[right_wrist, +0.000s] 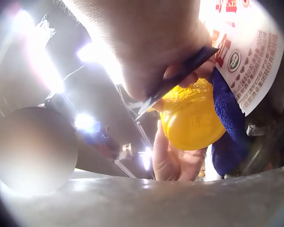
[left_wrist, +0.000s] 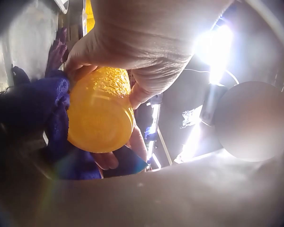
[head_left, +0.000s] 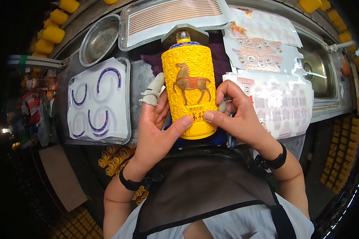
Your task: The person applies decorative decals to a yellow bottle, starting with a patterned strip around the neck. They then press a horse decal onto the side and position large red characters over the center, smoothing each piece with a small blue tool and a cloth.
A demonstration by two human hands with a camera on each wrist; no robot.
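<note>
A yellow embossed bottle [head_left: 189,79] with a brown horse in relief lies base toward the person, its clear neck on a grey holder [head_left: 199,35]. My left hand [head_left: 155,123] grips its left side, thumb on the lower front; a whitish cloth cover wraps one fingertip. My right hand [head_left: 239,115] holds the right side, fingers curled, thumb at the dark characters near the base. The left wrist view shows the round base [left_wrist: 102,123] beneath my left hand [left_wrist: 142,42]. In the right wrist view a dark flat piece [right_wrist: 180,73] crosses my right hand [right_wrist: 146,42].
At the left, a tray holds a sheet of blue curved decals [head_left: 97,95]; a metal bowl [head_left: 99,40] stands behind it. A striped sheet [head_left: 173,18] lies at the back. Printed decal sheets [head_left: 283,103] lie right, beside a sink [head_left: 319,65]. Blue cloth [right_wrist: 229,104] touches the bottle.
</note>
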